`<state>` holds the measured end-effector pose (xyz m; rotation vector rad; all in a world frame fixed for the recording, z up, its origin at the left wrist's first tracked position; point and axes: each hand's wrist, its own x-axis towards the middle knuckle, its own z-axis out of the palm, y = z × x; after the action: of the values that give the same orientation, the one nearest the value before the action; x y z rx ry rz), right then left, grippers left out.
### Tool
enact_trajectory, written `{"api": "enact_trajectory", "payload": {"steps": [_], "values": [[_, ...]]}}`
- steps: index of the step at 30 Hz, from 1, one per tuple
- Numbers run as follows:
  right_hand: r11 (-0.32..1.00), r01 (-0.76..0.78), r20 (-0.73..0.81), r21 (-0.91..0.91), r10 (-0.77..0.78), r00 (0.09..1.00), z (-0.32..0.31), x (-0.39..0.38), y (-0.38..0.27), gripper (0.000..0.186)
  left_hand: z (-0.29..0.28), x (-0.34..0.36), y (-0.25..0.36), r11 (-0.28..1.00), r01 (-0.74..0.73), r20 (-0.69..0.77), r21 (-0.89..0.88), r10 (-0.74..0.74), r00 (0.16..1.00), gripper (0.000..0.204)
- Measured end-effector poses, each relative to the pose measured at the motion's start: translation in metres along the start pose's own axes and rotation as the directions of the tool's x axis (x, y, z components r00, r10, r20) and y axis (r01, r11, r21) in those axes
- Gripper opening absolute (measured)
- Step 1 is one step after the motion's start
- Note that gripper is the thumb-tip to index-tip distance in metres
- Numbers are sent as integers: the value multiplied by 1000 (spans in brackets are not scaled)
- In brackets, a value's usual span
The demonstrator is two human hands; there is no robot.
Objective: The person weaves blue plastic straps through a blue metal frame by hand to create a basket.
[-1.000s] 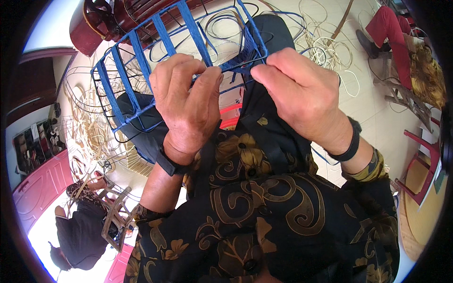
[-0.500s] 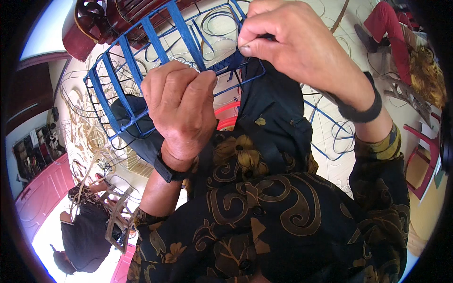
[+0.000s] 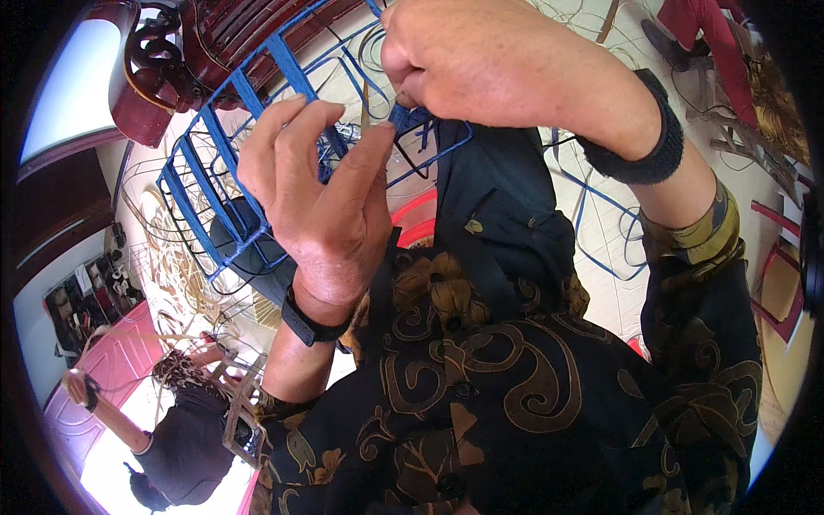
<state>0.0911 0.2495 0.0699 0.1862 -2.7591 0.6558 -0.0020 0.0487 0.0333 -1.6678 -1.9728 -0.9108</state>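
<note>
In front of me a basket-like black wire frame (image 3: 182, 206) rests tilted over my lap. Flat blue strips (image 3: 294, 69) are wound across it in spaced bands. My left hand (image 3: 330, 193) is over its near side, fingers bent but apart, and I see nothing held in it. At the frame's right end my right hand (image 3: 468, 64) has its fingers pinched together; whatever lies between them is hidden behind the hand. Blue strip ends (image 3: 421, 129) show just below those fingers.
Pale loose strips (image 3: 176, 257) are heaped on the floor at left. A co-worker in dark clothes (image 3: 193, 446) sits at lower left, another person's red trousers (image 3: 717, 51) show at upper right. Carved dark-red furniture (image 3: 146, 112) stands beyond the frame. A blue strip (image 3: 631, 232) loops across the floor at right.
My left hand has loosened from a closed grip and its fingers have spread. My right hand has moved left. The co-worker at lower left now stretches an arm out to the left.
</note>
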Motion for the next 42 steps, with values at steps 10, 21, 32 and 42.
{"api": "enact_trajectory", "payload": {"steps": [10,21,32,42], "values": [[991,-36,-146,-125,18,989,2,-11,-15,8,-5,10,8,995,70,166,-75,-57,984,14],[950,-258,-296,173,300,907,31,-72,-72,12,-6,12,-1,968,144,291,-204,-81,953,8],[551,-361,-57,752,600,798,92,-82,-76,49,-9,24,1,942,261,491,-210,-130,862,4],[436,-474,-9,765,744,669,90,-70,-71,22,-7,21,-1,943,259,497,-209,-126,858,5]]}}
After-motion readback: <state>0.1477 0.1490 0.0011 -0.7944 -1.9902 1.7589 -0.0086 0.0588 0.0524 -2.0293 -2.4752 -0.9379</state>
